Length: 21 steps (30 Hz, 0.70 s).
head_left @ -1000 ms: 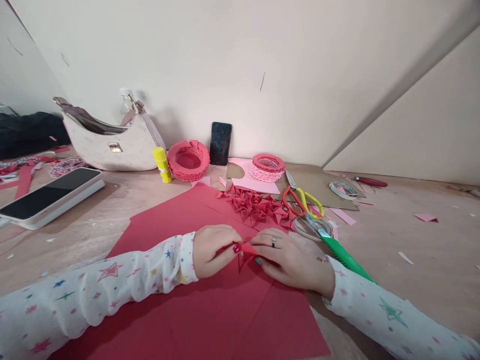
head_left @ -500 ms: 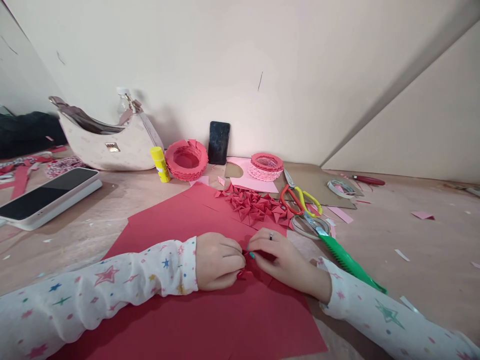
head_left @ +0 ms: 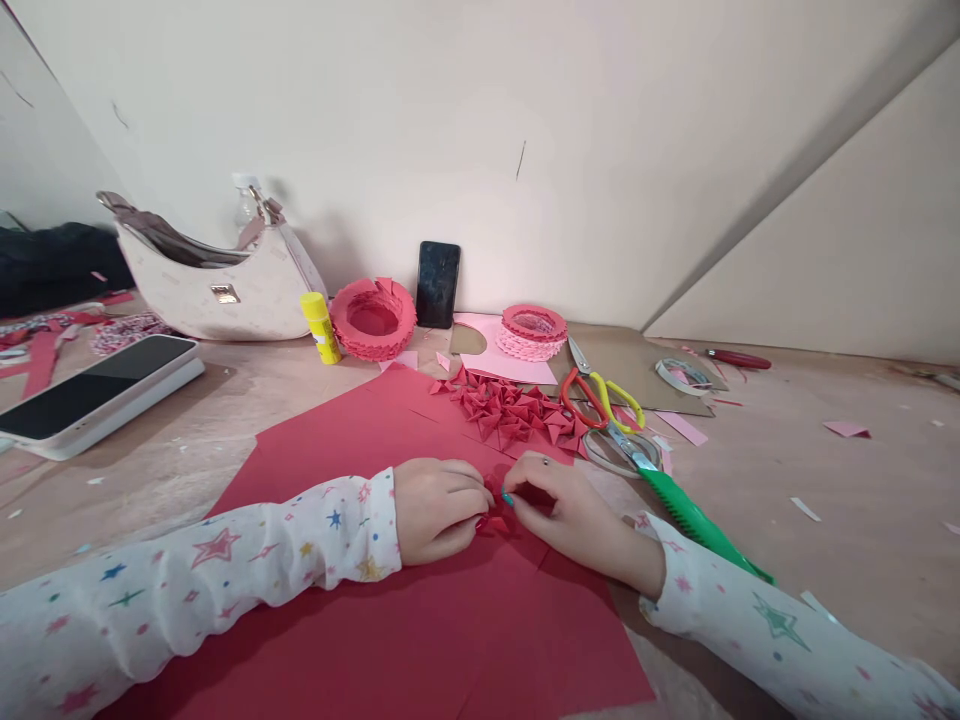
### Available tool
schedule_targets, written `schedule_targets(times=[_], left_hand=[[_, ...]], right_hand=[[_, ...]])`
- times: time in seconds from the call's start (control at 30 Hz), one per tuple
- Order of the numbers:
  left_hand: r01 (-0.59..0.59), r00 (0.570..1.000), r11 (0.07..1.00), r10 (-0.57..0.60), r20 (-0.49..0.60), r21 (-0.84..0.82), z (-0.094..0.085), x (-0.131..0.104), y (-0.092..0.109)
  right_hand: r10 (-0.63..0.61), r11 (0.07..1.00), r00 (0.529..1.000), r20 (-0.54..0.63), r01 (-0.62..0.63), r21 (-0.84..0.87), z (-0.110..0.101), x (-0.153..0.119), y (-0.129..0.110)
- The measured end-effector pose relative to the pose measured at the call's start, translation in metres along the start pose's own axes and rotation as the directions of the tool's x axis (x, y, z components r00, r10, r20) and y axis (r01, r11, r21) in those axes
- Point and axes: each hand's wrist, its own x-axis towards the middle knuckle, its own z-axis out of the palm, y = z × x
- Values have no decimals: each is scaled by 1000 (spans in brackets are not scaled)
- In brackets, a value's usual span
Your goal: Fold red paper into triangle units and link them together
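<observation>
Your L hand (head_left: 442,510) & R hand (head_left: 566,510) pinch a small red paper piece (head_left: 495,524), prob. mid-fold, over red sheets (head_left: 375,640), w/ a folded pile (head_left: 517,412) done nearer back edge of table (head_left: 757,470); no. left unclear.

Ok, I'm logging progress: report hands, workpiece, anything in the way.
Left hand holding red paper piece, mostly hidden. Right hand at it, grip unclear. Folded red pieces beyond. Possible snag: green-handled tool beside right sleeve.
</observation>
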Motion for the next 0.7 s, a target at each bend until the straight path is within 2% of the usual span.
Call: schedule_targets(times=[0.33, 0.57, 0.7], left_hand=[[33, 999, 998, -33, -10, -44, 1, 0, -2], [-21, 999, 1000, 21, 40, -9, -1, 1, -2], [-4, 999, 1000, 5, 47, -6, 2, 2, -3]], right_hand=[[97, 993, 995, -32, -95, 65, -2, -1, -2], [82, 994, 996, 21, -83, 72, -1, 1, 1], [69, 995, 998, 1, -69, 71, 1, 1, 2]])
